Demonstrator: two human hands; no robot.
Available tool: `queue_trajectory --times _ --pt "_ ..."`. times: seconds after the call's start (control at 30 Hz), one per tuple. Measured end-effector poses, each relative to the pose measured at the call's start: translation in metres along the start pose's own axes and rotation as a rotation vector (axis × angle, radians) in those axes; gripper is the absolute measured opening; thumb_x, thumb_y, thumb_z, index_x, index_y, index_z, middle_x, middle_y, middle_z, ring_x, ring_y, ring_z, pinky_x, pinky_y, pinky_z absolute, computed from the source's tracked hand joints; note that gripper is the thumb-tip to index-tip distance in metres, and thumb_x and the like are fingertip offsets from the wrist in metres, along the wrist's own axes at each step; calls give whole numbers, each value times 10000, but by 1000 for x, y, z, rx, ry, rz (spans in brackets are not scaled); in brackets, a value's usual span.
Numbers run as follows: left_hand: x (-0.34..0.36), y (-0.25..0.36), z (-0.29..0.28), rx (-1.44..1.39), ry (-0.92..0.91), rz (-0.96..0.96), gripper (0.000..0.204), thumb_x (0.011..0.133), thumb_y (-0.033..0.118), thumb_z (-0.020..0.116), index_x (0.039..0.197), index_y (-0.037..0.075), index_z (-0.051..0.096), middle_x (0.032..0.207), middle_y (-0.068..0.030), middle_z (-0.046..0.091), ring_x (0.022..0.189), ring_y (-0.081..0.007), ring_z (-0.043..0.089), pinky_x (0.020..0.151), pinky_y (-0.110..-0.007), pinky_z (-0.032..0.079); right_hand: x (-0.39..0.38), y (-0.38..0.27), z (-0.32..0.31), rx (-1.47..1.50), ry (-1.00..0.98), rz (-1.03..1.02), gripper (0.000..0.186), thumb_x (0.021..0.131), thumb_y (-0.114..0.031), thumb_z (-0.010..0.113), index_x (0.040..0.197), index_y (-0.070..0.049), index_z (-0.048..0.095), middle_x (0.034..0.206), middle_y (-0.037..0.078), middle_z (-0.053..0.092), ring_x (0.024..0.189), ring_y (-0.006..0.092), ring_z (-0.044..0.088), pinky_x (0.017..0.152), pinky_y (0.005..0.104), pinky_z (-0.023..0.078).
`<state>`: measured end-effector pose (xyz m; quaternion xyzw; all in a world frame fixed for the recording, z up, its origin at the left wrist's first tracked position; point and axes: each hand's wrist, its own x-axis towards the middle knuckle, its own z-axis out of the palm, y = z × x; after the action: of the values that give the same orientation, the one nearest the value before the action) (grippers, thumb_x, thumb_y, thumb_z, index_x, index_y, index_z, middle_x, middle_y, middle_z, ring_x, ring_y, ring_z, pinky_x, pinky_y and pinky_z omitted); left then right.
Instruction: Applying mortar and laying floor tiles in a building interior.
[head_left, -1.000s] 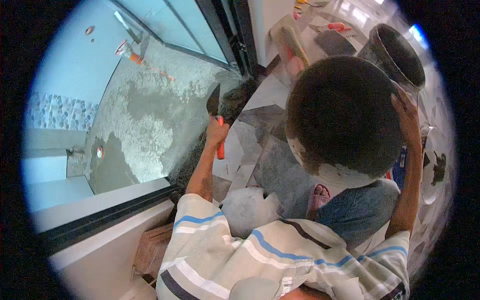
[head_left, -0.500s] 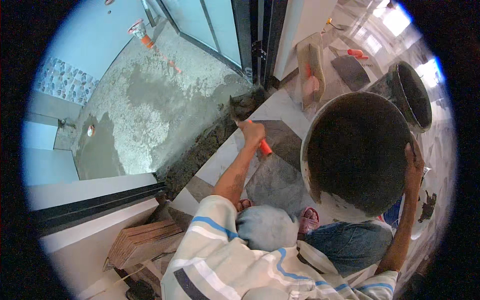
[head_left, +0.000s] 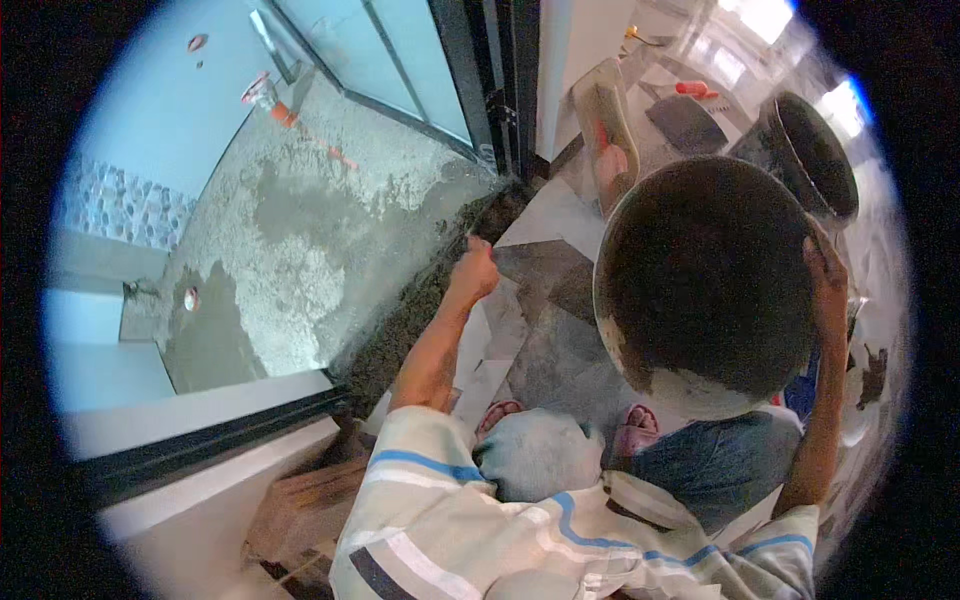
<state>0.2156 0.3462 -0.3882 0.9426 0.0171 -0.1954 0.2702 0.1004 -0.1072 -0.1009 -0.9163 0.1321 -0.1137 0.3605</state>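
Note:
My left hand [head_left: 474,270] is closed in a fist at the doorway threshold, around a trowel whose orange handle shows only in the earlier view; the hand now hides most of it. Beneath and beside it runs a dark, rough strip of wet mortar [head_left: 415,305] between the grey floor and the tiles. On my right, a large round tub [head_left: 690,392] is tipped on its side, its dark mouth facing up toward me. My right hand [head_left: 827,280] grips the tub's right rim.
Behind the tub stands a black bucket [head_left: 815,150]. A long tray-like float [head_left: 603,130], a dark flat plate [head_left: 686,124] and an orange-handled tool [head_left: 695,90] lie beyond. A stack of brown tiles [head_left: 305,515] sits lower left, by the door frame [head_left: 210,430].
My left hand has shifted slightly left and turned, so the trowel's orange handle no longer shows. My right hand still holds the tub's rim. The whole view has tilted a little.

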Motion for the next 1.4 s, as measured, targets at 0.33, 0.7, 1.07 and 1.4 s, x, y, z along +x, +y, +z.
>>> queue_trajectory --times 0.33,0.7,1.07,1.4 --pt "-51 -63 -58 328 -52 227 481 912 398 418 1152 -16 376 840 -280 618 810 -454 598 712 -531 471 -2 1 -4 6 63 44 383 930 -214 509 1261 -22 508 1222 91 550 1134 165 482 1002 276 326" --pt "18 -6 -32 315 -30 217 356 900 303 408 1029 -20 483 942 -268 609 861 -425 600 746 -525 480 0 -3 0 63 62 11 360 923 -196 515 1231 -10 525 1214 98 567 1120 160 500 992 281 341" --pt "-28 -24 18 272 344 297 302 844 233 499 1039 7 449 792 -222 575 709 -433 587 665 -494 482 -3 3 -1 -12 51 8 375 931 -219 501 1253 -28 517 1225 120 559 1138 193 496 1009 300 326" --pt "39 47 112 -856 188 -275 236 835 164 540 992 -9 502 723 -139 586 637 -293 611 456 -429 449 -8 -10 5 -81 22 29 387 944 -240 467 1265 -29 511 1249 116 547 1165 197 485 1023 315 313"
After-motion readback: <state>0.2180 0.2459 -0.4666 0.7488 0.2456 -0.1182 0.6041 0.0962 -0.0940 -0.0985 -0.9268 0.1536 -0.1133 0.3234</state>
